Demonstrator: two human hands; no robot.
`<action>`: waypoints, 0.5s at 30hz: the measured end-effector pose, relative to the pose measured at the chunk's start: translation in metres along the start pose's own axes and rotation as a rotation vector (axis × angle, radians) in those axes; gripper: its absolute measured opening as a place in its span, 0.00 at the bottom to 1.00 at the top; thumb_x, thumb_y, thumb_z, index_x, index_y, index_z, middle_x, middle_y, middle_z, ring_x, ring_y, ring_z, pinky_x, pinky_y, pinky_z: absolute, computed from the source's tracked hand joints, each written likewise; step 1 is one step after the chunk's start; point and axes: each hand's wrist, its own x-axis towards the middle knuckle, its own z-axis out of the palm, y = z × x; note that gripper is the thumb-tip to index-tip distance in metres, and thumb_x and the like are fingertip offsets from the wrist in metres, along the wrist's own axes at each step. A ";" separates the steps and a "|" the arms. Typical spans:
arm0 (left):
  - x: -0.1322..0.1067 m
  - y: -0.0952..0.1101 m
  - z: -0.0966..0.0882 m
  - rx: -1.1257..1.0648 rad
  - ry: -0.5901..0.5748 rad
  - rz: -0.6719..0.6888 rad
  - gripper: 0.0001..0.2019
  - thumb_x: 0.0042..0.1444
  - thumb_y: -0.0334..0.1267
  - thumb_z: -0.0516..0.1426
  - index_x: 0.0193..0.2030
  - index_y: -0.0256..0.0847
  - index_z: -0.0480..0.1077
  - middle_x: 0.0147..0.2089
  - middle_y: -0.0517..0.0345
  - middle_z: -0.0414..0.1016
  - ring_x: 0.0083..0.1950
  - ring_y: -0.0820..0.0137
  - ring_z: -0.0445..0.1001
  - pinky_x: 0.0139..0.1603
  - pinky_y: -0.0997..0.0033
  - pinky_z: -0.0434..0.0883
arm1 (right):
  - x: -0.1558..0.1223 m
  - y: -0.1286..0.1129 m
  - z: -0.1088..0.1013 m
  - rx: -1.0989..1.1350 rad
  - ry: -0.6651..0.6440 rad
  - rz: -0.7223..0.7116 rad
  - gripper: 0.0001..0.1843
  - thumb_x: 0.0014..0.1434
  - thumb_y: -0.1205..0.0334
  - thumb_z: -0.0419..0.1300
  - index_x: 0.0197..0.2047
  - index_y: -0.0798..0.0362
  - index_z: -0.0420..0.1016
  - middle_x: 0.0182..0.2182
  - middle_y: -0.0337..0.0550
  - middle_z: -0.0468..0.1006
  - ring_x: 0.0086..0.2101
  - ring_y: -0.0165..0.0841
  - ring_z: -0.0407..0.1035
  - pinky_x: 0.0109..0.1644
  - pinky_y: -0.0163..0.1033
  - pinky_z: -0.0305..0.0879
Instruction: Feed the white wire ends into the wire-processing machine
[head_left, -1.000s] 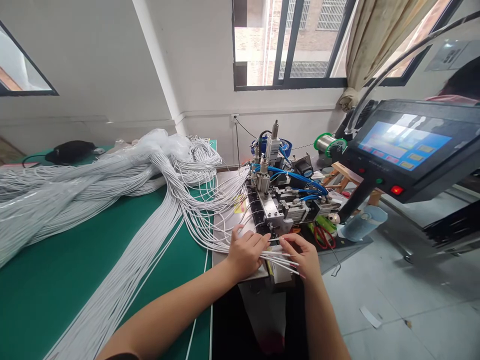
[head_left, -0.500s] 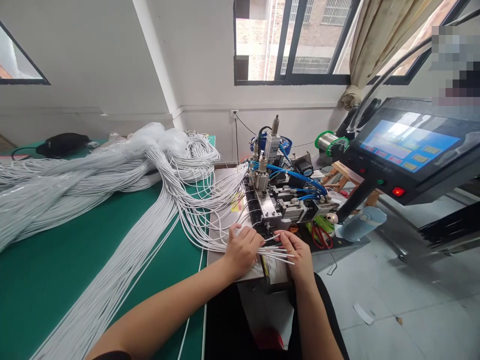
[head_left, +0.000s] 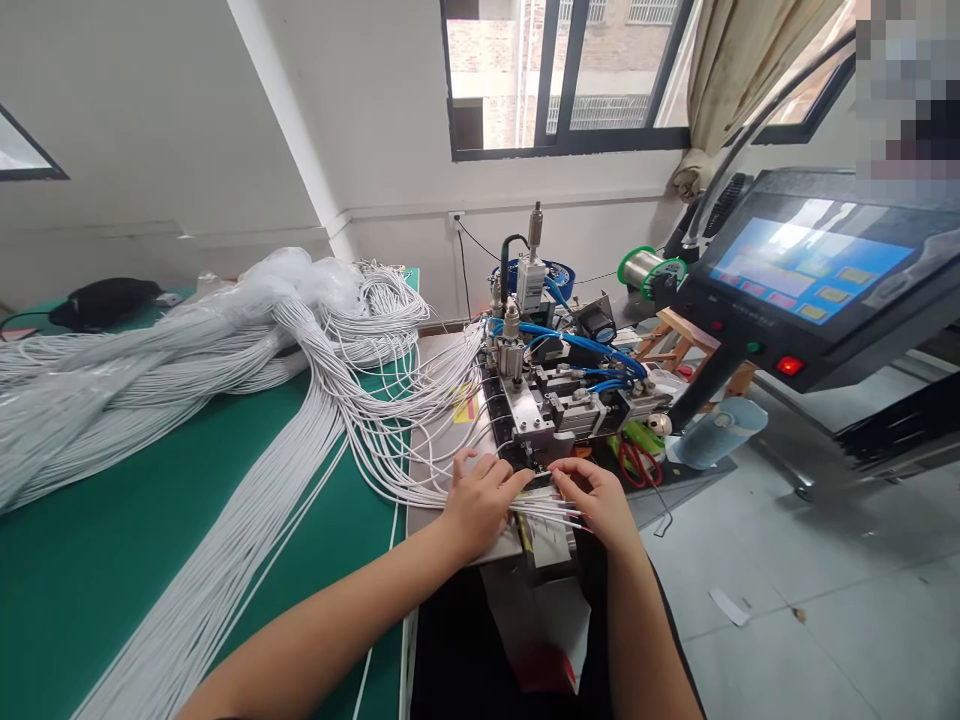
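Observation:
White cables [head_left: 551,508] run in a loose bundle beneath my left hand [head_left: 484,503], their ends fanning out to the right with reddish tips. My left hand is closed over the cables, thumb and finger pinching one cable near the front of the machine. At that same cable's end, my right hand [head_left: 596,495] pinches with thumb and forefinger. The short stretch between both hands lies level at the front of the metal machine [head_left: 529,405], which carries cylinders and blue air tubes. Several other cables stretch from the machine's left side back to the large heap.
A big heap of white cables [head_left: 255,420], partly in clear plastic, covers the green table [head_left: 60,590]. Right of the machine stand a lit control screen [head_left: 814,260], a wire spool [head_left: 646,270], red-handled scissors [head_left: 639,463] and a clear plastic container [head_left: 724,435].
Both hands have brought the pinched cable closer to the machine's front, and the right hand has turned inward. The camera view has shifted slightly.

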 end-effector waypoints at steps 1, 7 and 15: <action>0.000 0.000 0.000 0.007 -0.012 -0.004 0.28 0.46 0.24 0.55 0.54 0.49 0.66 0.39 0.58 0.73 0.44 0.63 0.68 0.54 0.52 0.50 | 0.001 0.001 -0.001 -0.060 0.011 -0.023 0.14 0.57 0.51 0.62 0.35 0.55 0.78 0.26 0.43 0.76 0.24 0.32 0.66 0.28 0.35 0.61; 0.001 0.002 -0.001 0.042 -0.054 -0.028 0.30 0.44 0.24 0.55 0.55 0.52 0.67 0.40 0.58 0.72 0.43 0.63 0.67 0.53 0.51 0.51 | 0.007 0.000 0.000 -0.245 0.037 -0.155 0.12 0.58 0.53 0.60 0.31 0.53 0.76 0.25 0.41 0.75 0.24 0.32 0.64 0.29 0.35 0.59; 0.005 0.003 -0.001 0.079 -0.089 -0.023 0.29 0.49 0.24 0.53 0.57 0.52 0.66 0.38 0.57 0.71 0.42 0.63 0.67 0.52 0.50 0.51 | 0.021 0.015 0.012 0.049 -0.041 -0.098 0.14 0.57 0.52 0.58 0.26 0.53 0.69 0.23 0.35 0.67 0.26 0.31 0.61 0.32 0.34 0.58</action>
